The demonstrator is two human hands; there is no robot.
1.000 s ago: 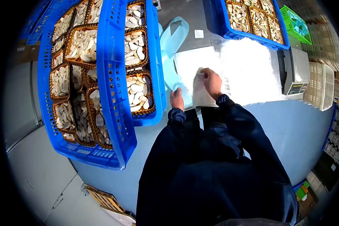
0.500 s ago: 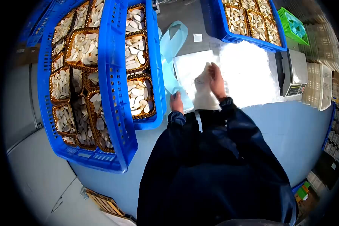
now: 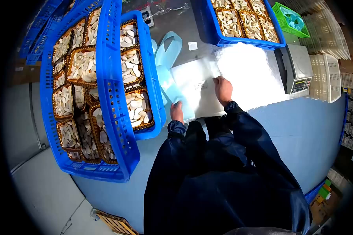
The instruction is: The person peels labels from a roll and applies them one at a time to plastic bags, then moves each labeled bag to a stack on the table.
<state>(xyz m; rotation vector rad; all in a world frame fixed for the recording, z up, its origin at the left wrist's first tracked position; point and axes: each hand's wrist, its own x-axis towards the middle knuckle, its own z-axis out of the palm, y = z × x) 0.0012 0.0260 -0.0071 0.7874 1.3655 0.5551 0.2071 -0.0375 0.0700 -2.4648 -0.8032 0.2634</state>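
Observation:
In the head view a flat stack of clear plastic bags (image 3: pixel 188 76) with small print lies in front of me at the table's near edge. A light blue strip (image 3: pixel 169 84), looped at its far end, runs down along the stack's left side. My left hand (image 3: pixel 177 112) is closed at the strip's lower end, thumb on top, beside the stack's near left corner. On the right edge of the bags, my right hand (image 3: pixel 223 90) has its fingers drawn together in a pinch. Glare hides how many layers it holds.
Blue crates (image 3: pixel 110 90) with trays of sliced pale pieces (image 3: pixel 82 64) stand at left. Another blue crate (image 3: pixel 247 42) is at the back. A bright plastic pile (image 3: pixel 249 74), a scale (image 3: pixel 298 70), a green basket (image 3: pixel 289 20) and white baskets (image 3: pixel 321 78) are at right.
My right hand has come down and its fingers have closed at the bags' right edge. My left hand stays at the strip's lower end. The whole view has shifted slightly.

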